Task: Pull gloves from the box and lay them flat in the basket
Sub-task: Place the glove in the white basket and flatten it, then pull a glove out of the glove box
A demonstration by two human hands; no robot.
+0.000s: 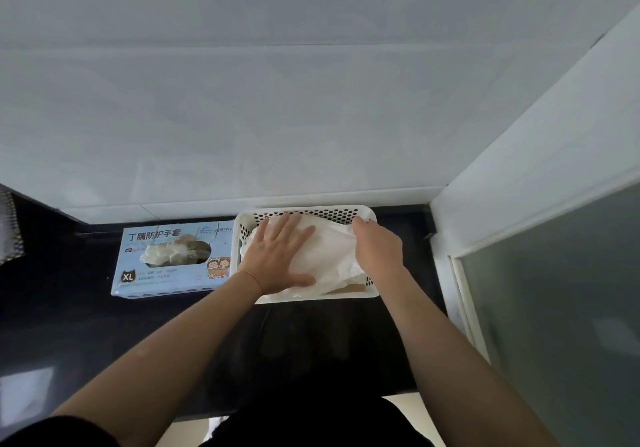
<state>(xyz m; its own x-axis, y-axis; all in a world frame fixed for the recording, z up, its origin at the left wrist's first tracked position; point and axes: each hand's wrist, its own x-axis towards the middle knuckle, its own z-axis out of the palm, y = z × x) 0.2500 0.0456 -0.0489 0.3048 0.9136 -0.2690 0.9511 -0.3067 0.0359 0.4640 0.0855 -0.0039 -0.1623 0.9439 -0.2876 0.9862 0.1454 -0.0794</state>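
Note:
A white perforated basket [313,212] stands on the dark counter against the wall. White gloves [334,251] lie spread inside it. My left hand [278,258] presses flat on the gloves with straight, spread fingers. My right hand [377,247] is over the right side of the gloves, with its fingertips curled down at the far edge; whether they pinch the glove is hidden. The light blue glove box [166,275] lies left of the basket, touching it, with more gloves showing in its oval opening.
The dark counter [69,315] stretches left and toward me. A white tiled wall rises right behind the basket and box. A frosted glass panel [561,290] in a white frame stands close on the right.

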